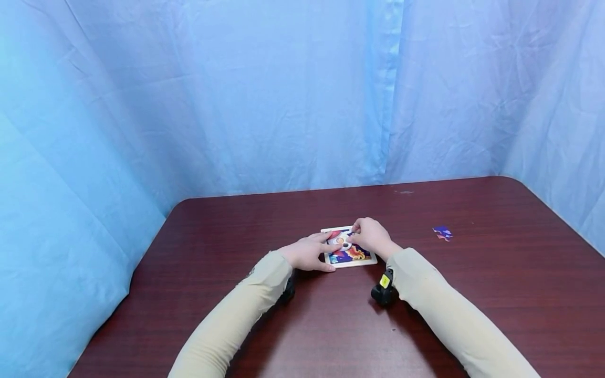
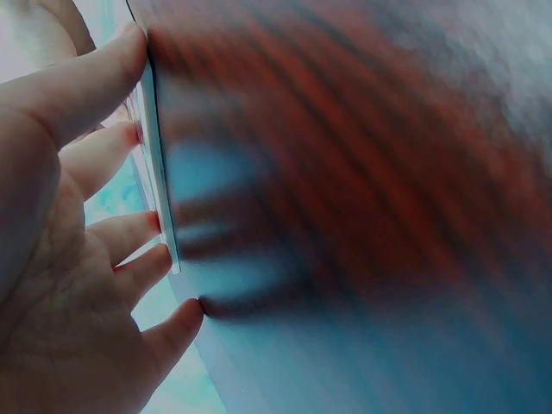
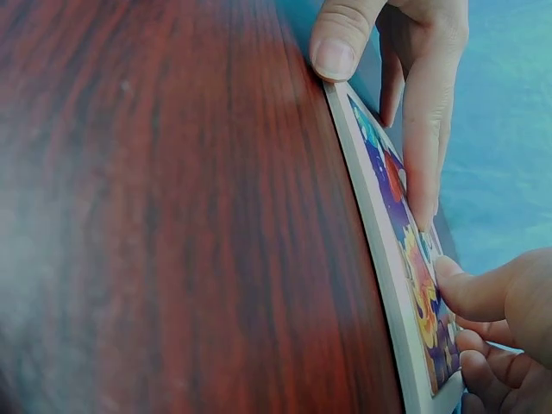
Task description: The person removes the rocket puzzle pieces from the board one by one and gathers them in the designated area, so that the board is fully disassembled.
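A jigsaw puzzle point(image 1: 347, 255) in a pale frame lies on the table, with a colourful picture of purple, orange and white. My left hand point(image 1: 309, 253) spreads over its left side, with the thumb at the near left corner and a finger on the picture. My right hand point(image 1: 373, 236) is over the upper right part, fingers curled. In the right wrist view the right thumb point(image 3: 461, 289) touches the picture and the curled fingers point(image 3: 492, 366) are at the frame's edge. Whether they pinch a piece I cannot tell.
A loose purple puzzle piece point(image 1: 442, 233) lies on the dark red wooden table point(image 1: 496, 273), to the right of the frame. Light blue curtains point(image 1: 283, 94) hang behind and at the sides. Black cameras point(image 1: 384, 289) are worn at the wrists.
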